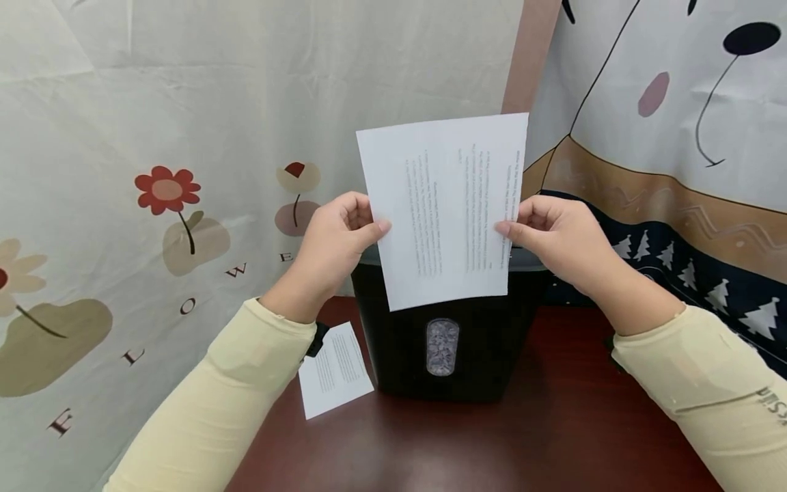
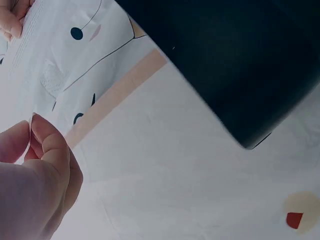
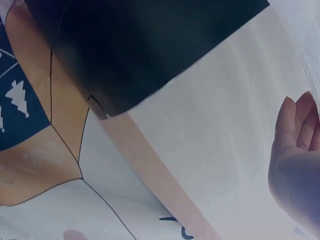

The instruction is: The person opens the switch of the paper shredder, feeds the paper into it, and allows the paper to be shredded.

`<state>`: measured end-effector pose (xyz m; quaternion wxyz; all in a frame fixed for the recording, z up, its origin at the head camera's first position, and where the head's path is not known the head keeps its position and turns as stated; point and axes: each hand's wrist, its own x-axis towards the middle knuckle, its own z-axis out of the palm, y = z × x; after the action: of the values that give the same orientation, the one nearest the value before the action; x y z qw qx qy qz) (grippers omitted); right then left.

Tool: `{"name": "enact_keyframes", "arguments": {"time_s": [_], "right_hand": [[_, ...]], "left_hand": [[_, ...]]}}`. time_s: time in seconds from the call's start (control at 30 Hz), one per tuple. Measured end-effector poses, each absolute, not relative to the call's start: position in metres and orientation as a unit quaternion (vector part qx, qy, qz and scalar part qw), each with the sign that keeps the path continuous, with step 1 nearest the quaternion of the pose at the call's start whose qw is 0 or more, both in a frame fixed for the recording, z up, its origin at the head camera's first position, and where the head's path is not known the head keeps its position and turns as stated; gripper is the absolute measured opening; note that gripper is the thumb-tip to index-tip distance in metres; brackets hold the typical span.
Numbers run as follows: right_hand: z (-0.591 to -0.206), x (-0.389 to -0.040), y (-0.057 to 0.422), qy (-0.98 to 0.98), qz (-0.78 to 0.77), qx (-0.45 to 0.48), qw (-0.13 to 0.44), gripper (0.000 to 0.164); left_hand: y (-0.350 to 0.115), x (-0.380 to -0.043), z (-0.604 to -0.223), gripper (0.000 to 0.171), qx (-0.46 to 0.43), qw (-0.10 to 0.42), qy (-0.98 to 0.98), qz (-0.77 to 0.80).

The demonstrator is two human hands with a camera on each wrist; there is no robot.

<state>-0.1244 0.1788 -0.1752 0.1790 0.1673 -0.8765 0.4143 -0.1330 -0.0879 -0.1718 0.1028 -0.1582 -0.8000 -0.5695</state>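
Observation:
In the head view a printed sheet of paper is held up in front of a black paper shredder, its text lines running up and down. My left hand pinches the sheet's left edge between thumb and fingers. At the opposite edge my right hand pinches it the same way. Most of the shredder's top lies hidden behind the sheet. Paper shreds show through the shredder's clear window. The left wrist view shows the left hand with thumb and fingertips together; the right hand is partly cut off in its view.
A second printed sheet lies on the dark red table, left of the shredder and partly behind the left wrist. Printed cloth curtains hang behind, one with flowers, another with an animal face and trees.

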Motion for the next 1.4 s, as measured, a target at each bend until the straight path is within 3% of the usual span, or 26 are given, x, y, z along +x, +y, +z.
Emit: {"name": "enact_keyframes", "arguments": {"time_s": [0.83, 1.4], "right_hand": [[-0.150, -0.150, 0.183, -0.859, 0.440, 0.159, 0.210, 0.025], [-0.161, -0.173, 0.181, -0.880, 0.402, 0.131, 0.217, 0.028]], "left_hand": [[-0.069, -0.165, -0.126, 0.012, -0.171, 0.150, -0.827, -0.514], [-0.066, -0.194, -0.136, 0.010, -0.165, 0.157, -0.847, -0.481]]}}
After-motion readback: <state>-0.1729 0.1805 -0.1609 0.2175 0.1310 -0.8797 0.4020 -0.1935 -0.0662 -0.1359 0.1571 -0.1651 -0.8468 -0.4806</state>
